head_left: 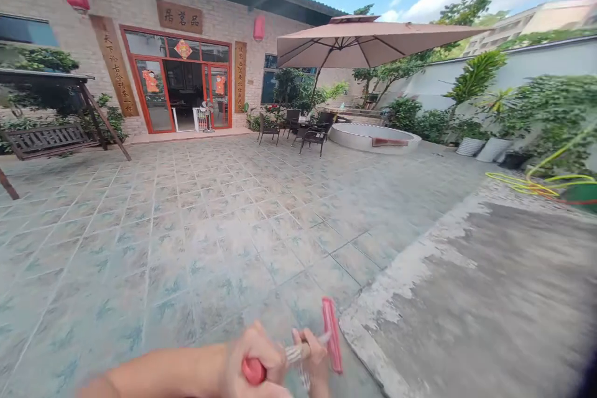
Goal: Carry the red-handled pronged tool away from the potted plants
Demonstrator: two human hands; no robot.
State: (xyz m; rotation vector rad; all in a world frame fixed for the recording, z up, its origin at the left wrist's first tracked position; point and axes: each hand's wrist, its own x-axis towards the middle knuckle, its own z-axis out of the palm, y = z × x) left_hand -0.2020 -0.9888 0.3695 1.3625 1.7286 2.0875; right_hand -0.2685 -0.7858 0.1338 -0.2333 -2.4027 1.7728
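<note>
A long-handled tool with a red bar-shaped head points away from me, low over the tiled floor. Its head looks like that of a squeegee or a floor broom, but I cannot tell which. My left hand is closed around the near end of the pale, striped pole, where a red end cap shows. Farther along, my right hand grips the same pole close to the head. Both hands are slightly blurred. Whether the head touches the floor is unclear.
Patterned tiles cover the courtyard; rough concrete borders them on the right. A yellow hose lies coiled there. Farther off are a round white basin, dark chairs under an umbrella, a swing bench and a red-framed doorway.
</note>
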